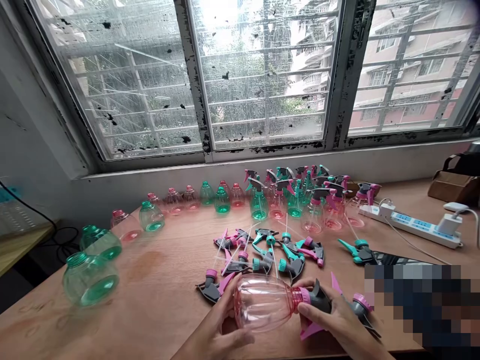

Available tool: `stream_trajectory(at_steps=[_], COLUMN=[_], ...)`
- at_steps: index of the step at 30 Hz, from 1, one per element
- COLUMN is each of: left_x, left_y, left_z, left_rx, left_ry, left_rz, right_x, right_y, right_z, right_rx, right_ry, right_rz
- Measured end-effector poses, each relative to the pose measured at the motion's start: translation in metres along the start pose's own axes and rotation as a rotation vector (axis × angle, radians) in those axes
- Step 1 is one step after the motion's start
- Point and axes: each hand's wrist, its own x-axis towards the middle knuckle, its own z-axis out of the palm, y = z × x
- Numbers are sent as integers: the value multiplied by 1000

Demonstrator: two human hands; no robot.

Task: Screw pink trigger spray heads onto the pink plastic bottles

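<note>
A clear pink spray bottle [264, 302] lies on its side in the air above the table's front edge, its neck pointing right. My left hand [219, 322] is wrapped round the bottle's base end. At the neck, my right hand [330, 310] grips a grey and pink trigger spray head [318, 296], whose pink collar sits on the bottle's mouth. How far the collar is screwed on I cannot tell. Beyond my hands lies a loose pile of spray heads [264, 255], pink-grey and teal-grey, with thin white tubes. Another pink-grey spray head [362, 307] rests beside my right wrist.
Bottles without heads, green [92, 280] and pink [125, 225], line the table's left and back. Several bottles with heads [277, 202] stand at back right. A white power strip [412, 225] with cables and a brown box [455, 182] are at right. Windows stand behind.
</note>
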Motion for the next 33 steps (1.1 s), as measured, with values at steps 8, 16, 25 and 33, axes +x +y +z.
stream_trajectory(at_steps=[8,16,25,33], left_x=[0,-3,-3,-1], left_y=[-1,7,4,-3], left_z=[1,1,1,-3], left_rx=[87,145,212,218], left_ry=[24,35,7,42], left_rz=[82,-9,49,21], right_x=[-2,-3,-2,0], right_y=[-5,-10,-4,1], right_z=[3,3,2,3], right_rx=[-17,-94,-48,-19], right_ry=[-45,-39,-63,-39], right_rz=[23,25,12,18])
